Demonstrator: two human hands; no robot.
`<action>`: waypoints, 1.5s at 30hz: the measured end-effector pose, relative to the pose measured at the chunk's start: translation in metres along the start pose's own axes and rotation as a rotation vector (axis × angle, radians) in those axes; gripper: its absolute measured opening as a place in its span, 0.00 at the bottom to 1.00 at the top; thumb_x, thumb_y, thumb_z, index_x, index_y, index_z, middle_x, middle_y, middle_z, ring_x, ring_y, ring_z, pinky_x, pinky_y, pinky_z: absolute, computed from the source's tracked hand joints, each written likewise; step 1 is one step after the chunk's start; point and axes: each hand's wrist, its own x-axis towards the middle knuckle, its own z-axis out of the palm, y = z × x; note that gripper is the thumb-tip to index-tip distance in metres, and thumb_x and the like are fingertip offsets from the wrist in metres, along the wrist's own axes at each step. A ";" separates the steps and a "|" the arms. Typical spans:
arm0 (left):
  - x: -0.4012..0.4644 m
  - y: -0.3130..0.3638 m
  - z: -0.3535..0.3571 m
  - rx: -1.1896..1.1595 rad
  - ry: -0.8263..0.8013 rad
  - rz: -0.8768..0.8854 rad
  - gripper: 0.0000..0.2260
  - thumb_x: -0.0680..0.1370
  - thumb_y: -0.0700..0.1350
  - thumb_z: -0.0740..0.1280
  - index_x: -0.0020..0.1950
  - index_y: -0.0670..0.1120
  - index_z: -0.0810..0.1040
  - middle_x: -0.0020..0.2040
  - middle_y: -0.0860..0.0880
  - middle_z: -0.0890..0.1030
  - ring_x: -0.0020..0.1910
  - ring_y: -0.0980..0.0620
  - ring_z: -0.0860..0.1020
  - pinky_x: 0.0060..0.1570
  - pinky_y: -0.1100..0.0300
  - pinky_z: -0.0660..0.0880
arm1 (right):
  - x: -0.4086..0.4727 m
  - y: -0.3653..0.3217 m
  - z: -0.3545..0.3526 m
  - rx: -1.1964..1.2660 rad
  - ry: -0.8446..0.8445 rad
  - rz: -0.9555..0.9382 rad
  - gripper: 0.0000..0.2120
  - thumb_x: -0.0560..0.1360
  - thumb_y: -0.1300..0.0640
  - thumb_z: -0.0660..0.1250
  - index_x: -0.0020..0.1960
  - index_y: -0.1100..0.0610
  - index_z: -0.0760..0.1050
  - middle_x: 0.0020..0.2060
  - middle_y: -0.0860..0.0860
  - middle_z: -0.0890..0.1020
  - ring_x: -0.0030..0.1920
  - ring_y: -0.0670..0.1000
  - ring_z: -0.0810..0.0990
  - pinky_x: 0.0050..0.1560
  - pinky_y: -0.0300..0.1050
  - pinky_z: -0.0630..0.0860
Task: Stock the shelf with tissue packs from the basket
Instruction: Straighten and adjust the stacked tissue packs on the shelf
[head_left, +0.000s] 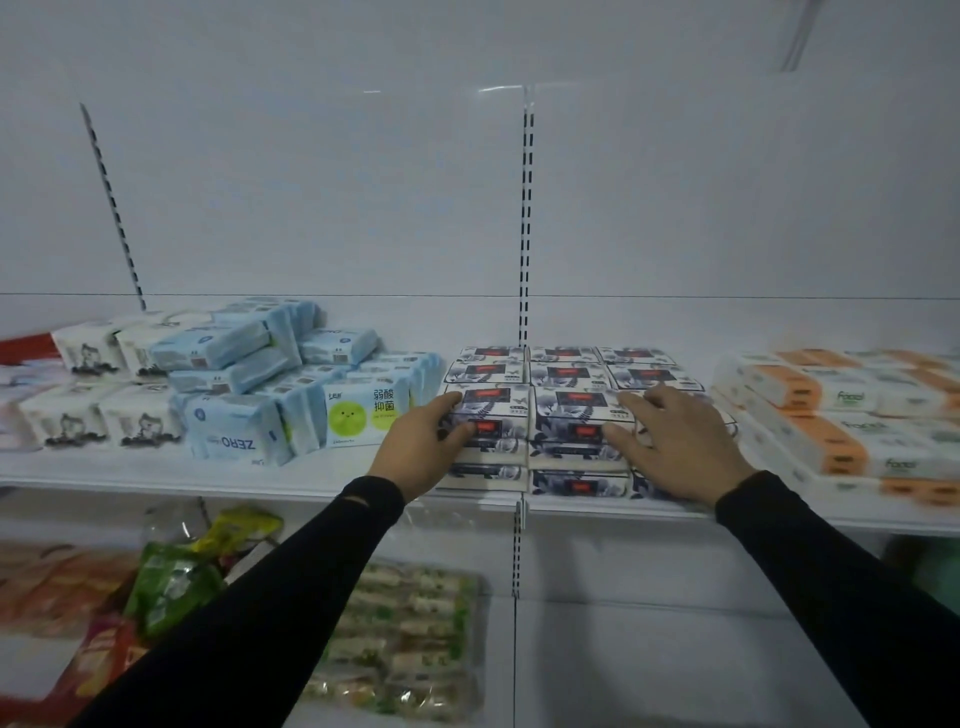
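Two hands rest on the front stack of blue-and-white floral tissue packs (566, 415) in the middle of the white shelf (291, 475). The left hand (423, 447) curls over the stack's left corner, fingers bent onto the top pack and thumb down its near face. The right hand (675, 447) lies on the right part of the stack with its fingers bent and spread over the top edge; whether it truly grips or only presses cannot be told. Black sleeves (270, 613) run back from both wrists toward the near edge.

Several rows of the same floral packs sit behind the stack, reaching toward the far wall, and the stack's near face sits just short of the shelf lip. Left of it, nearly touching, stands a pack with a green circle (361, 415), then a loose heap of pale blue packs (234, 358) and white packs with ink drawings (98, 415). To the right, beyond a narrow strip of bare shelf, lie orange-and-white packs (831, 415), tilted. Above all the packs the white back wall rises open, crossed by a slotted upright (525, 218). On the lower shelf at near left lie green snack bags (171, 587) and wrapped rolls (410, 639). No basket shows.
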 end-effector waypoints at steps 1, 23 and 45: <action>0.001 0.002 0.002 0.000 0.005 -0.010 0.23 0.80 0.52 0.65 0.74 0.49 0.68 0.56 0.48 0.80 0.48 0.52 0.75 0.50 0.63 0.70 | 0.000 0.000 0.000 0.001 -0.003 0.003 0.35 0.76 0.29 0.43 0.76 0.44 0.63 0.65 0.52 0.72 0.64 0.53 0.71 0.65 0.53 0.68; -0.111 0.040 -0.052 0.246 0.177 0.487 0.23 0.79 0.58 0.58 0.64 0.43 0.78 0.62 0.45 0.79 0.63 0.47 0.73 0.63 0.57 0.65 | -0.140 -0.042 -0.063 0.286 0.346 -0.016 0.28 0.79 0.38 0.55 0.70 0.57 0.71 0.68 0.56 0.71 0.70 0.55 0.67 0.69 0.52 0.66; -0.363 0.172 0.142 -0.144 -0.544 0.863 0.25 0.78 0.59 0.59 0.68 0.45 0.74 0.65 0.45 0.77 0.63 0.49 0.73 0.65 0.59 0.65 | -0.601 -0.004 -0.120 0.005 0.189 0.840 0.28 0.79 0.41 0.61 0.73 0.55 0.66 0.69 0.53 0.69 0.70 0.52 0.68 0.69 0.48 0.68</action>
